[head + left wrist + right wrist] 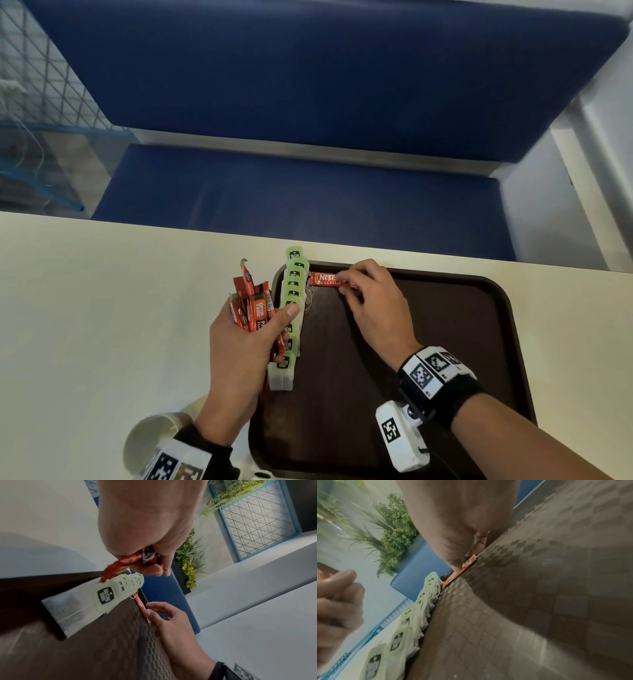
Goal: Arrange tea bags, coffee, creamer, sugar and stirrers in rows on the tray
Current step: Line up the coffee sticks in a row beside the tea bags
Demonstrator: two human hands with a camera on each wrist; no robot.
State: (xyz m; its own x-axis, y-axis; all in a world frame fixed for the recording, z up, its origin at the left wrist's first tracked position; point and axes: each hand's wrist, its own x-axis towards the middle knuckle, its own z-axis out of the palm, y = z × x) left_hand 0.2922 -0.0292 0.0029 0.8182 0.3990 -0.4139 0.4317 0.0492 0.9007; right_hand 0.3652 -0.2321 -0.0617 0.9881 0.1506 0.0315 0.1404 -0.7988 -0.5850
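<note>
The right hand [370, 301] pinches one coffee stick [330, 279] flat at the tray's [479, 308] far edge, just beside the tea bags [291, 308], probably touching. Square it there. The left hand [239, 346] clutches the remaining sticks [253, 305].

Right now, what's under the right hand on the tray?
Under the right hand lies one red Nescafe Classic coffee stick, pinched at its right end, flat on the brown tray beside the tea bag row. The stick's right end is covered by fingers.
</note>
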